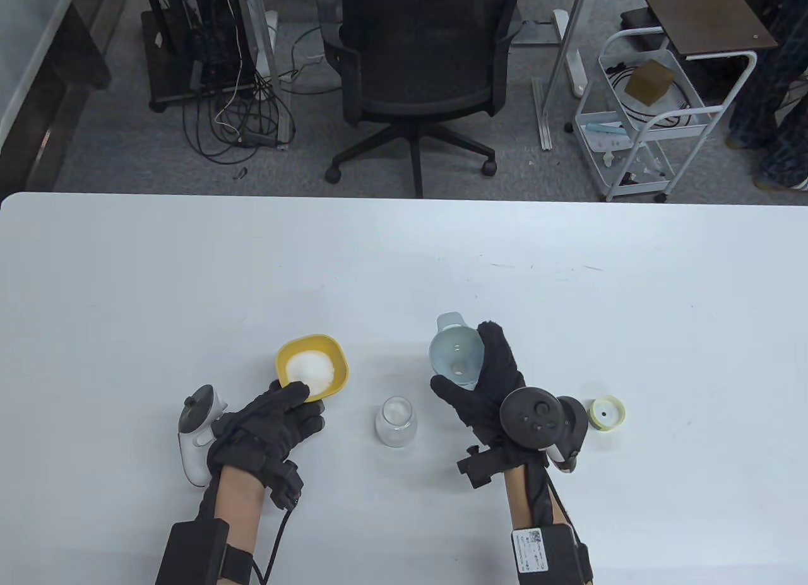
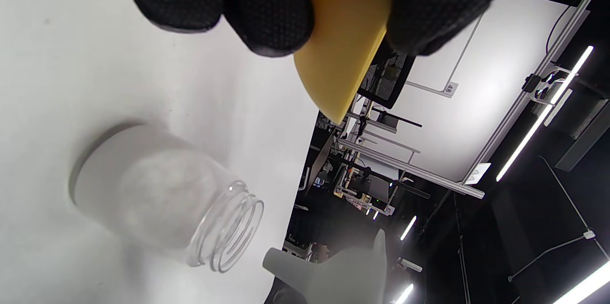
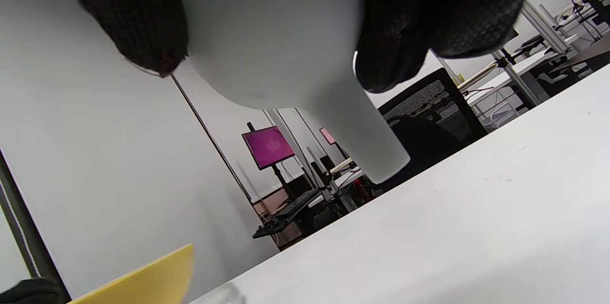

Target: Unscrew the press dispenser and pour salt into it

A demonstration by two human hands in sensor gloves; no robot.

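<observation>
A clear glass jar (image 1: 396, 422) stands open on the table between my hands; it also shows in the left wrist view (image 2: 162, 194), with some white salt at its bottom. My left hand (image 1: 278, 418) grips the near rim of a yellow bowl (image 1: 313, 366) holding white salt (image 1: 310, 368); the bowl's underside shows in the left wrist view (image 2: 340, 51). My right hand (image 1: 483, 383) holds a pale blue-grey funnel (image 1: 456, 354) above the table, to the right of the jar. The funnel's spout (image 3: 362, 137) points down in the right wrist view. The dispenser's pale yellow cap (image 1: 608, 413) lies right of my right hand.
The white table (image 1: 404, 263) stretches wide behind the objects. An office chair (image 1: 420, 74) and a white wire cart (image 1: 650, 112) stand beyond its far edge.
</observation>
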